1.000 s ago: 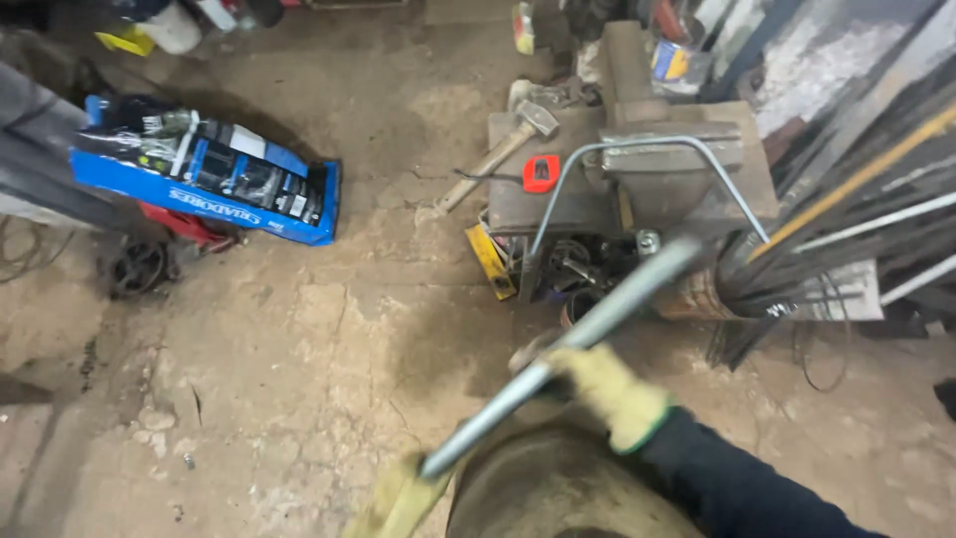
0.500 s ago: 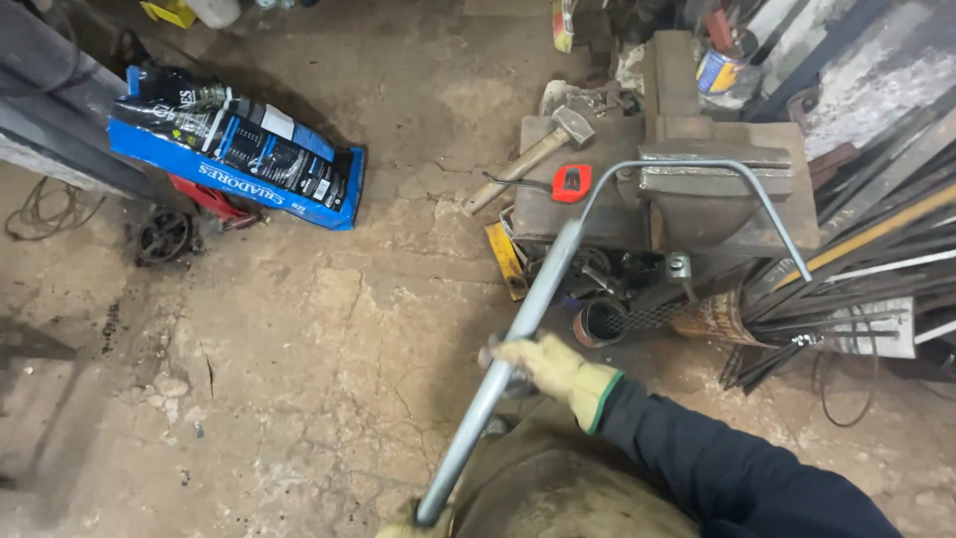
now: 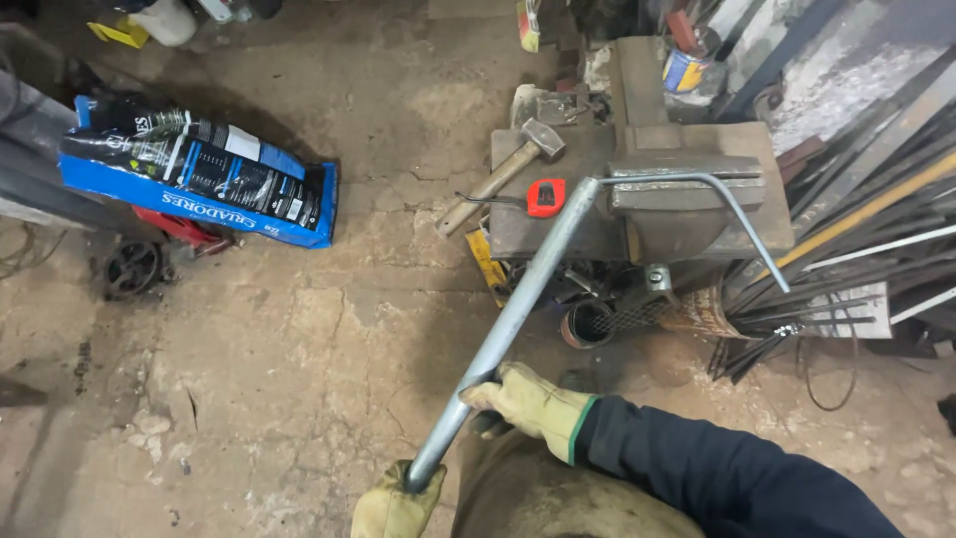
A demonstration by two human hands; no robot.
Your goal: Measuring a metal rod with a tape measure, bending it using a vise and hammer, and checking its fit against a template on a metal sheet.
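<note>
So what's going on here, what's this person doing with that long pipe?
A person in work gloves grips a long grey metal pipe with both hands: the right hand partway up it, the left hand at its near end. The far end of the pipe meets a thin bent metal rod that lies across a heavy metal block on the dirt floor. A hammer and a red tape measure rest on the block, and a blue bag lies to the left.

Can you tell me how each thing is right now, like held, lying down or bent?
Left hand: gloved, gripping the pipe's end.
Right hand: gloved, gripping the pipe higher up.
Pipe: slanted, reaching the vise.
Thin rod: bent, lying across the vise.
Hammer: lying flat.
Blue bag: lying down.
</note>
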